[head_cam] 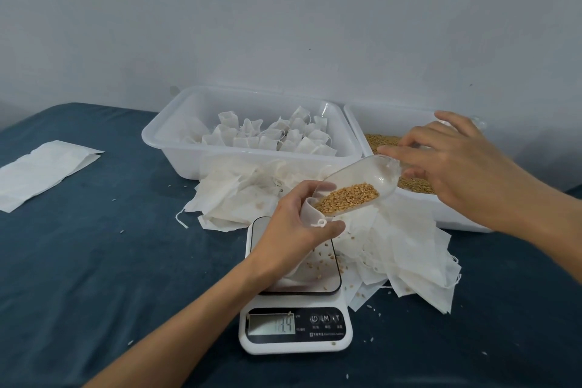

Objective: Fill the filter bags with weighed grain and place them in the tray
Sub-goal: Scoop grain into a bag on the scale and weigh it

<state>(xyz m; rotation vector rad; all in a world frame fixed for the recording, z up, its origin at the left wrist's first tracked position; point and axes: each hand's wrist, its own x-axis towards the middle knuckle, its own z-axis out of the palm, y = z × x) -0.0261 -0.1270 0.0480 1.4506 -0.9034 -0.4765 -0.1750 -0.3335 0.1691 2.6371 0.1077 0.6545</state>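
Here, a bag (310, 214) is pinched open by the left hand (296, 224) over the scale (296, 309); a grain-laden scoop (356, 186) is gripped by the right hand's (466, 167) fingers, tilted at its mouth.

Dim, flat indoor light; soft shadows; wide-angle bending at edges; slight overall softness.

Showing glossy clear plastic in the scoop (362, 178), translucent white plastic in the tray (176, 148) at eleven o'clock, matt papery filter bags (271, 135), matt dark cloth (94, 261) underneath.
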